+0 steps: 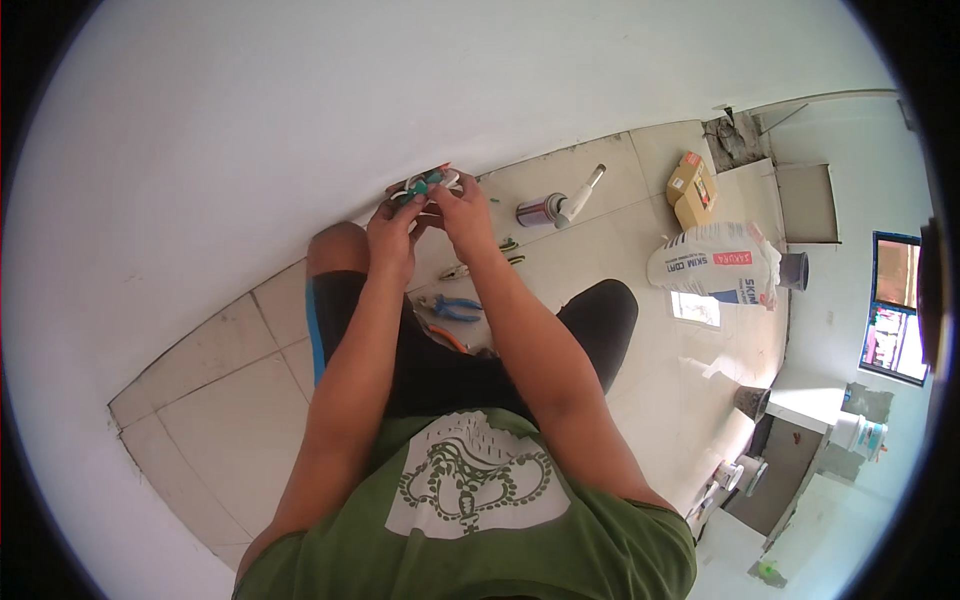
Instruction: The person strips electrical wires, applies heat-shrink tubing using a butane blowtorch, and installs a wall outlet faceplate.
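Note:
My left hand (392, 235) and my right hand (462, 210) meet at the base of the white wall, both closed on a small green and white piece (422, 183), too small to make out fully. Something reddish (445, 167) shows just behind it against the wall. On the tiled floor between my knees lie green-and-black handled pliers (455, 270), blue-handled pliers (452, 305) and an orange-handled tool (445, 338), partly hidden by my arm and leg. A cylindrical can (537, 210) and a white tube-shaped tool (580, 195) are to the right of my hands.
A cardboard box (690, 190) and a large white sack (715, 265) with a dark bucket (795, 270) behind it stand to the right. Several containers (735, 470) and a white tub (858, 432) are at the lower right, near a windowed wall (830, 320). The wall (180, 180) rises directly before me.

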`<state>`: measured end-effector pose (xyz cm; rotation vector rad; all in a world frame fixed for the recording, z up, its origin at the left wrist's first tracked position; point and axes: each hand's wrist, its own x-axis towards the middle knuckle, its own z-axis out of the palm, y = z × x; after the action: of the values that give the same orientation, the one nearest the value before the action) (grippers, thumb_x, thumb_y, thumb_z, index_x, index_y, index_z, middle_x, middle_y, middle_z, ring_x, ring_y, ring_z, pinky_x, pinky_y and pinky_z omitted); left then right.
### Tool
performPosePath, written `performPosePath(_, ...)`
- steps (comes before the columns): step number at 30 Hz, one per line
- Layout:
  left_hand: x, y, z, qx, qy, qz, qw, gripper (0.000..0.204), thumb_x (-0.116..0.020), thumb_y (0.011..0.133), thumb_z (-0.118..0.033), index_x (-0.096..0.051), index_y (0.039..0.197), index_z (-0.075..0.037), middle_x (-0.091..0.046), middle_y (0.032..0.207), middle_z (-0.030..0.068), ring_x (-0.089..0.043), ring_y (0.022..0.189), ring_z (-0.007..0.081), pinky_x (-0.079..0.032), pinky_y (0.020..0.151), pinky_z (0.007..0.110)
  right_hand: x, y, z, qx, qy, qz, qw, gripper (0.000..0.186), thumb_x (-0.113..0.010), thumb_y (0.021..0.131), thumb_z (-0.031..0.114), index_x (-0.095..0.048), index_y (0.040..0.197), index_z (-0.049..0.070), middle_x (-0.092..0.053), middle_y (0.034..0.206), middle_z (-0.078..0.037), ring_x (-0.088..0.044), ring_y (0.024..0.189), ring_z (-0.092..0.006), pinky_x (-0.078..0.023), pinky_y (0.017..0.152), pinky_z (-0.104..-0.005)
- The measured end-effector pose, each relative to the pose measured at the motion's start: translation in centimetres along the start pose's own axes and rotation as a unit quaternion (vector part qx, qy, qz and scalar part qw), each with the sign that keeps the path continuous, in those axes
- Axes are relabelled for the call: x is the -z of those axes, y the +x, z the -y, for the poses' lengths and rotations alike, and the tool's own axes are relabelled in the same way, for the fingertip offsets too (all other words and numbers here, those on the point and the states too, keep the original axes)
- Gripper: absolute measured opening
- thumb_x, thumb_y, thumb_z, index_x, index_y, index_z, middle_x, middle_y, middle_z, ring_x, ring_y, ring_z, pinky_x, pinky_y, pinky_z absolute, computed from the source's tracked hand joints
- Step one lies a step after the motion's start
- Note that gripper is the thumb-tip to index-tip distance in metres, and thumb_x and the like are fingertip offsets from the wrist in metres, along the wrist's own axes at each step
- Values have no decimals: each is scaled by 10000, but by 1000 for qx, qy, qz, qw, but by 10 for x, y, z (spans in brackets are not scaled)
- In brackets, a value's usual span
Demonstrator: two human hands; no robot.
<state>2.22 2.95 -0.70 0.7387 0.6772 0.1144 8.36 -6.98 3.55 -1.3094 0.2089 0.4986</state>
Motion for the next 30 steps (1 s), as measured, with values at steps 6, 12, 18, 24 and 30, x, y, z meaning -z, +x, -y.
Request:
performPosePath(6,2,-1,-1,37,-42,-1,998,348,-713,904,-155,-602,1213,-40,-673,1117,37,-575,1075,179,-444,903,372,6,-2,-3,-28,-26,37,999,596,-736,891,169,-429,1309,-125,-646,1087,-215,-701,893,-254,-621,668,-335)
performPosePath(12,-3,0,2,-28,-52,9,998,399,-766,859,-122,-598,1206,-17,-661,1091,44,-606,1012,159,-480,794,313,9,-4,-5,-43,36,58,997,637,-753,893,224,-428,1310,-131,-647,1098,-213,-689,945,-267,-620,730,-367)
performPosePath(18,0,4,5,-20,-68,-54,996,379,-755,869,-141,-613,1205,-41,-642,1133,36,-575,1034,157,-463,860,342,37,-15,-16,-50,-54,29,997,702,-748,885,260,-413,1393,-88,-647,1127,-220,-681,981,-269,-603,734,-374)
performPosePath(24,6,11,9,23,-124,-59,990,342,-732,887,-180,-610,1196,-101,-613,1177,18,-539,1096,160,-429,922,377,124,-37,-58,-84,-282,4,956,626,-757,853,285,-533,1319,-69,-672,1135,-207,-699,851,-233,-597,670,-358)
performPosePath(30,8,10,10,43,-146,-106,983,321,-709,899,-172,-603,1196,-108,-597,1172,15,-527,1100,175,-418,945,416,180,-33,-97,-234,-317,-106,913,525,-780,811,314,-642,1154,-59,-701,947,-166,-698,762,-229,-559,532,-354)
